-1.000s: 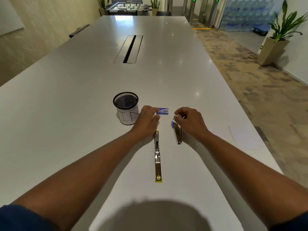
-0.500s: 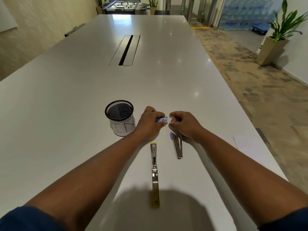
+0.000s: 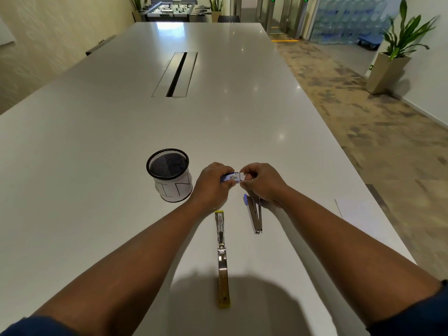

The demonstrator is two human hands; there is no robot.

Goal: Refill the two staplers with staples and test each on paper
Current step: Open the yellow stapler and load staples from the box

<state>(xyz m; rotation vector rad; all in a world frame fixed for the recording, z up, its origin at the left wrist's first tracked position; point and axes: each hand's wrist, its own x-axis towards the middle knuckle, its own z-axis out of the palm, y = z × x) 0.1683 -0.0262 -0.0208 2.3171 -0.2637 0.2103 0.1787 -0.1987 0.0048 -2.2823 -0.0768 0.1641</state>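
Observation:
A small blue and white staple box (image 3: 232, 177) is held just above the white table (image 3: 97, 141) between both hands. My left hand (image 3: 213, 180) grips its blue sleeve. My right hand (image 3: 263, 181) pinches the white end sticking out of the sleeve. A yellow-tipped stapler (image 3: 221, 255) lies folded out flat and long on the table below my hands. A second, purple-tipped stapler (image 3: 254, 214) lies part-open under my right wrist. A white paper sheet (image 3: 361, 214) rests near the table's right edge.
A black mesh cup (image 3: 169, 175) wrapped in white paper marked "IN" stands left of my left hand. A cable slot (image 3: 175, 73) runs along the table's middle, farther off. The table's right edge drops to a carpeted floor with a potted plant (image 3: 397, 52).
My left hand lifted the staple box off the table. My right hand left the purple-tipped stapler and took hold of the box's white end, which now sticks out of the sleeve.

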